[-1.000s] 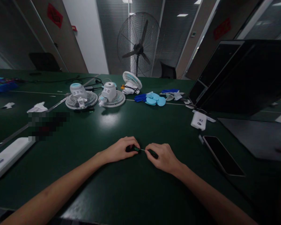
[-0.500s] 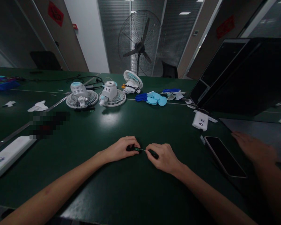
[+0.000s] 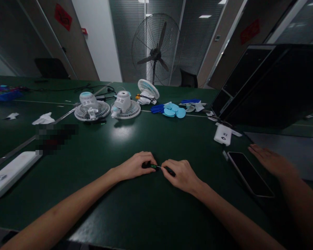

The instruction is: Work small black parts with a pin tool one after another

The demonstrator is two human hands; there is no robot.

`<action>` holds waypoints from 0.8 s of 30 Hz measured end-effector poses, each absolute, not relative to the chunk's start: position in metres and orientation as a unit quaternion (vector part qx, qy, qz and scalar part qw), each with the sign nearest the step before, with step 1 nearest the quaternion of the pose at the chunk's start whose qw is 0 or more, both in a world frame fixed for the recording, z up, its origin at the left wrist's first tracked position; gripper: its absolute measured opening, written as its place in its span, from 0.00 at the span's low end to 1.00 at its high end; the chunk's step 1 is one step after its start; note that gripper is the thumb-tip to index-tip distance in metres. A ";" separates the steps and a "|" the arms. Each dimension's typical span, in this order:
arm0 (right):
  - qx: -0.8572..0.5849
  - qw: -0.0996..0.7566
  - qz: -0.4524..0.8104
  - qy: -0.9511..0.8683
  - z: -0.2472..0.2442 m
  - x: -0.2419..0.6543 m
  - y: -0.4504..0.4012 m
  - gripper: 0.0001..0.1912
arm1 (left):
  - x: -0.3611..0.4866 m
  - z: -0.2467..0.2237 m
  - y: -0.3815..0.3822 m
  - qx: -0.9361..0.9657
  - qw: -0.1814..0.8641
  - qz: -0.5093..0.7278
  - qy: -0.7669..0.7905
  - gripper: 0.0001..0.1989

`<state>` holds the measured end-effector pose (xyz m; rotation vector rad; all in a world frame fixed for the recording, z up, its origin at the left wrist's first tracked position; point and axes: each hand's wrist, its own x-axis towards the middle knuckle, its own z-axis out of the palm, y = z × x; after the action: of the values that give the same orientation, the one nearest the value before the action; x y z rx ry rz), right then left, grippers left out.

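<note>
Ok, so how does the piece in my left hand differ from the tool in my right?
The piece in the left hand shows some green; the tool in the right hand looks dark where gripped. The tool has a thin, pale shaft; the piece shows none. Both are partly covered by the hand holding them.

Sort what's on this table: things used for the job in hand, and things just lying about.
In use:
small dark-and-green piece, in the left hand
thin-shafted tool, in the right hand

Apparently just lying about:
white fans
light-blue discs
phone
small white device
</note>
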<state>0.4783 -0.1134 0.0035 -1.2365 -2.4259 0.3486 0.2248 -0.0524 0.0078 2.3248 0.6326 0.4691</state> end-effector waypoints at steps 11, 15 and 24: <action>-0.462 0.244 0.168 -0.836 0.007 0.475 -0.110 0.08 | 0.227 0.009 -0.052 0.900 0.327 0.163 0.239 0.12; -0.458 0.230 0.163 -0.843 0.009 0.473 -0.109 0.08 | 0.227 0.007 -0.052 0.901 0.323 0.161 0.241 0.11; -0.458 0.240 0.162 -0.840 0.009 0.478 -0.110 0.08 | 0.218 0.018 -0.052 0.896 0.357 0.149 0.217 0.13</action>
<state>0.4775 -0.1104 0.0087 -1.2535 -2.3000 0.4441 0.2183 -0.0519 0.0179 2.3139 0.5599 0.3848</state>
